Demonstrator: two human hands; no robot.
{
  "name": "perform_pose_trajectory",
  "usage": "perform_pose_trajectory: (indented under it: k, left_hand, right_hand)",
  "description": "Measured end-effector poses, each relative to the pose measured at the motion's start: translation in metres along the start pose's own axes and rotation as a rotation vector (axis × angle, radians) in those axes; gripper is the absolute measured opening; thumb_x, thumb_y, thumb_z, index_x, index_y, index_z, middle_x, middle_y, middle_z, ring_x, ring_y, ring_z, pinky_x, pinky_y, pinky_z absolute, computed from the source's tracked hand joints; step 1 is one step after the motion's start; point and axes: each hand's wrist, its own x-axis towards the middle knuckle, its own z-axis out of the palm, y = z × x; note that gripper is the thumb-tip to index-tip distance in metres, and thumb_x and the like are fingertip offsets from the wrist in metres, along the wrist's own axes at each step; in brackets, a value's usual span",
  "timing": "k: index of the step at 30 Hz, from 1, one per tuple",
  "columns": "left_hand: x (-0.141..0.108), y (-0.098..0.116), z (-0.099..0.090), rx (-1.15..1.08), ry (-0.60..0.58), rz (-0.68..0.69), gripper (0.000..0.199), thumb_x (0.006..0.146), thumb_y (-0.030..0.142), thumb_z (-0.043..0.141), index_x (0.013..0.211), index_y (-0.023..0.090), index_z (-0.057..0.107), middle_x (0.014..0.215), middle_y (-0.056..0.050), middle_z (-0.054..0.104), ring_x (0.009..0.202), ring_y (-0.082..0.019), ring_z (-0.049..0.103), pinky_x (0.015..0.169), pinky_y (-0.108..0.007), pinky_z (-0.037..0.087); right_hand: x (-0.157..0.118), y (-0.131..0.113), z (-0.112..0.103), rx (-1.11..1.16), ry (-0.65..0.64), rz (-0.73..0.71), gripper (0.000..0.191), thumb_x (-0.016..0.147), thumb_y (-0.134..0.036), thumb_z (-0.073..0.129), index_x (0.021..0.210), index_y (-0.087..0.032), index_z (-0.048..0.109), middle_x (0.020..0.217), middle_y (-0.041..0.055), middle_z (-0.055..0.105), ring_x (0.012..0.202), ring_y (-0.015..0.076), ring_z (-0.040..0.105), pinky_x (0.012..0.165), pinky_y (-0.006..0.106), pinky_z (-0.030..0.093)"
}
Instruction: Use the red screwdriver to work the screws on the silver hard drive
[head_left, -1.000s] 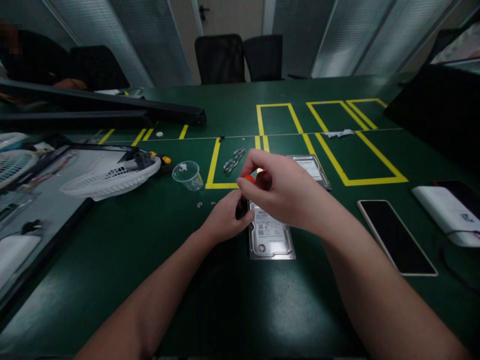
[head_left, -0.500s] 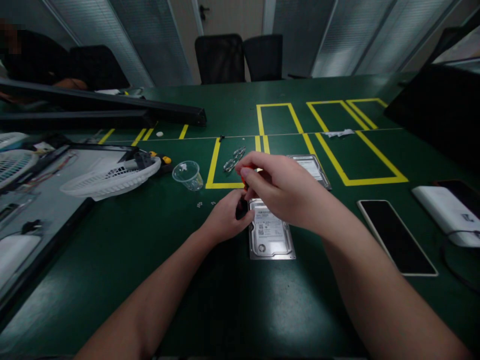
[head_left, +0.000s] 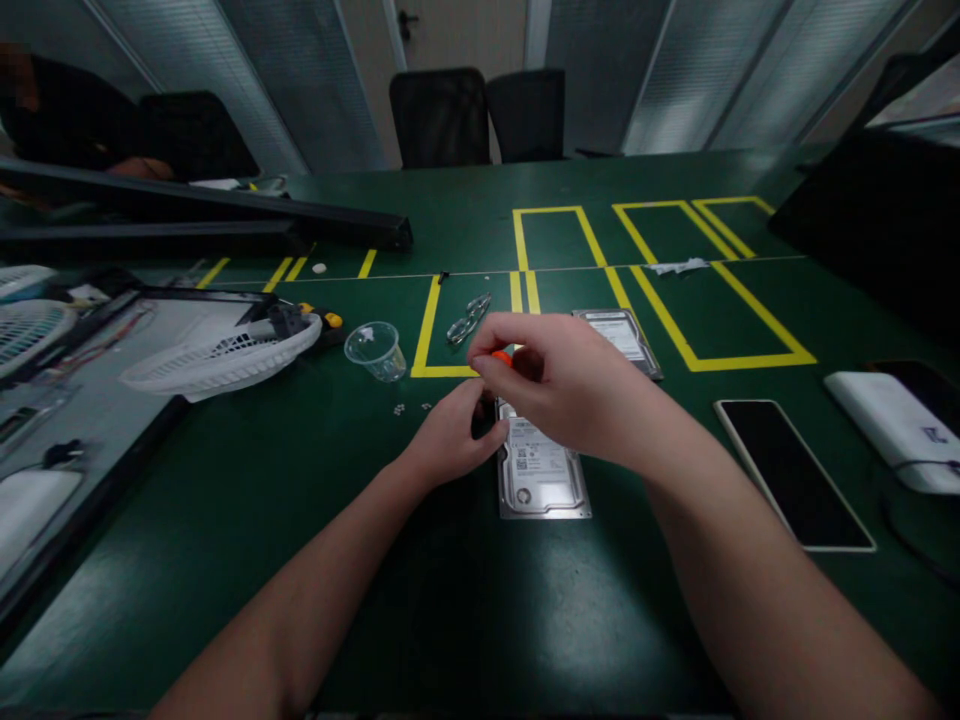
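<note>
A silver hard drive (head_left: 541,480) with a white label lies flat on the green table, its far end hidden under my hands. My left hand (head_left: 457,435) grips its left edge near the far corner, thumb on the top face. Above that end, my right hand (head_left: 551,375) is closed around an orange-handled screwdriver (head_left: 502,356); only a bit of the handle shows, and its tip is hidden. Small screws (head_left: 399,409) lie in a group left of my left hand. Behind them stands a clear plastic cup (head_left: 376,350).
A second hard drive (head_left: 621,335) lies behind my right hand, and glasses (head_left: 469,318) lie farther back. At right are a phone (head_left: 795,475) and a white power bank (head_left: 896,430). White racket-like frames (head_left: 225,355) and black bars (head_left: 360,225) occupy the left. A person (head_left: 82,120) sits far left.
My right hand has turned and dropped slightly, so the orange handle now shows above the fingers. My left hand and the hard drive have stayed in place.
</note>
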Motion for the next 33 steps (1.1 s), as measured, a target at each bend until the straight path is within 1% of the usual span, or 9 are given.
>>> perform_pose_trajectory:
  k: [3,7,11,14,18,21,27,30,33]
  left_hand:
    - [0.0003,0.002,-0.0001,-0.015,0.02,0.006,0.023,0.092,0.031,0.066,0.111,0.019,0.06,0.112,-0.012,0.071,0.099,-0.028,0.068,0.085,-0.042,0.055]
    - [0.0007,0.0048,-0.0004,-0.02,0.037,-0.004,0.022,0.09,0.03,0.067,0.108,0.019,0.059,0.108,-0.011,0.071,0.097,-0.028,0.067,0.083,-0.041,0.055]
    - [0.0005,0.0049,-0.001,-0.029,0.022,-0.013,0.022,0.091,0.029,0.066,0.11,0.019,0.06,0.11,-0.011,0.071,0.097,-0.028,0.068,0.084,-0.042,0.055]
    - [-0.0001,0.0027,-0.0011,-0.014,-0.001,-0.009,0.024,0.092,0.031,0.065,0.112,0.019,0.06,0.111,-0.012,0.072,0.099,-0.029,0.069,0.085,-0.043,0.055]
    - [-0.0006,0.0011,-0.0007,-0.004,0.005,-0.01,0.027,0.092,0.032,0.067,0.115,0.018,0.06,0.113,-0.012,0.072,0.101,-0.029,0.068,0.085,-0.043,0.055]
    - [-0.0004,0.0025,-0.0005,-0.008,0.022,-0.006,0.027,0.093,0.031,0.067,0.115,0.018,0.06,0.114,-0.012,0.071,0.1,-0.028,0.067,0.085,-0.042,0.055]
    - [-0.0006,0.0036,0.0005,0.007,0.03,-0.031,0.023,0.09,0.029,0.069,0.109,0.02,0.059,0.103,-0.007,0.069,0.089,-0.024,0.065,0.079,-0.039,0.054]
    - [-0.0007,0.0023,0.0008,-0.003,0.026,-0.012,0.026,0.092,0.03,0.067,0.114,0.019,0.059,0.112,-0.01,0.07,0.098,-0.026,0.067,0.085,-0.042,0.055]
    - [-0.0005,0.0011,0.0004,-0.003,-0.008,-0.013,0.026,0.094,0.032,0.065,0.116,0.018,0.06,0.116,-0.013,0.071,0.104,-0.029,0.068,0.089,-0.045,0.055]
  right_hand:
    - [0.0021,-0.0016,-0.0005,-0.006,-0.006,0.016,0.023,0.105,-0.03,0.054,0.09,-0.019,0.068,0.082,0.0004,0.067,0.075,0.0138,0.055,0.069,0.03,0.034]
    - [0.0027,-0.003,-0.0006,-0.004,0.008,0.09,0.025,0.108,-0.028,0.047,0.101,-0.018,0.068,0.084,0.0025,0.068,0.075,0.0151,0.058,0.069,0.031,0.034]
    - [0.0005,-0.0017,0.0004,0.001,0.032,0.088,0.017,0.103,-0.032,0.057,0.093,-0.02,0.063,0.083,0.0009,0.066,0.073,0.0145,0.055,0.066,0.03,0.034]
    - [-0.0016,-0.0009,0.0012,-0.025,0.058,0.083,0.017,0.099,-0.034,0.063,0.089,-0.021,0.059,0.079,-0.0009,0.062,0.069,0.0137,0.051,0.064,0.03,0.033]
    - [-0.0015,-0.0009,0.0009,-0.01,0.063,0.047,0.01,0.099,-0.025,0.059,0.09,-0.021,0.062,0.081,-0.0003,0.065,0.073,0.0141,0.054,0.068,0.03,0.035]
    - [0.0,-0.0008,0.0002,0.012,0.034,0.026,0.018,0.103,-0.028,0.058,0.09,-0.02,0.066,0.085,0.0007,0.069,0.078,0.015,0.059,0.071,0.03,0.037]
    - [0.0014,-0.0003,0.0008,-0.001,0.06,0.078,0.021,0.105,-0.024,0.05,0.109,-0.017,0.07,0.095,0.005,0.071,0.088,0.018,0.062,0.075,0.032,0.039]
    - [-0.0001,-0.0003,0.0008,-0.005,0.061,0.07,0.013,0.101,-0.029,0.059,0.098,-0.019,0.067,0.091,0.0031,0.07,0.084,0.0172,0.061,0.073,0.031,0.039]
    - [-0.0022,0.0001,0.0008,-0.012,0.052,0.077,0.015,0.096,-0.033,0.066,0.089,-0.021,0.061,0.082,-0.0003,0.065,0.073,0.0151,0.056,0.067,0.031,0.037]
